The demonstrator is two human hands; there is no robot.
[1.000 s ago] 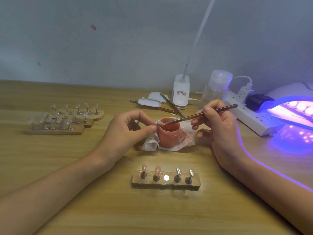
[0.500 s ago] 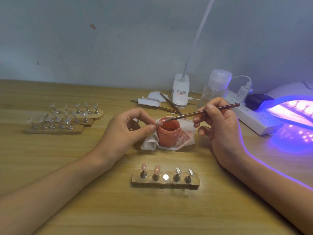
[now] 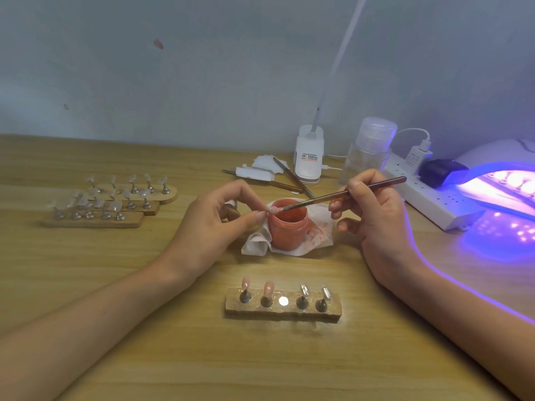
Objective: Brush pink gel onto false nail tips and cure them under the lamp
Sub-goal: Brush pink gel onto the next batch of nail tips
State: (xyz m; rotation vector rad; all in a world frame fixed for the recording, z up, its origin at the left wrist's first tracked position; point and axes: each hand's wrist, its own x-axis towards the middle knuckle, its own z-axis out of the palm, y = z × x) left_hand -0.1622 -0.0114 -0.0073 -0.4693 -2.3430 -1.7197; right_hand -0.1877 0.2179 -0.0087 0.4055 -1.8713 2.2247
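My left hand [image 3: 214, 224] pinches a small clear nail tip [image 3: 272, 209] over the rim of the open pink gel jar [image 3: 288, 227]. My right hand [image 3: 373, 215] grips a thin brush [image 3: 344, 193], and the bristles touch the held tip. The jar stands on a stained white wipe [image 3: 315, 233]. A wooden holder [image 3: 282, 306] lies near me with two pink-coated tips at its left, an empty magnet spot in the middle and two clear tips at its right. The lit curing lamp [image 3: 503, 186] glows purple at the far right.
Three wooden holders [image 3: 115, 204] with several clear tips sit at the left. Behind the jar lie tweezers [image 3: 292, 176], white pads, a desk lamp base [image 3: 309, 154], a clear pump bottle [image 3: 367, 151] and a white power strip [image 3: 428, 201].
The brush tip has shifted slightly along the held nail tip; my right hand moved a little up and right. My left hand and the holders stay put.
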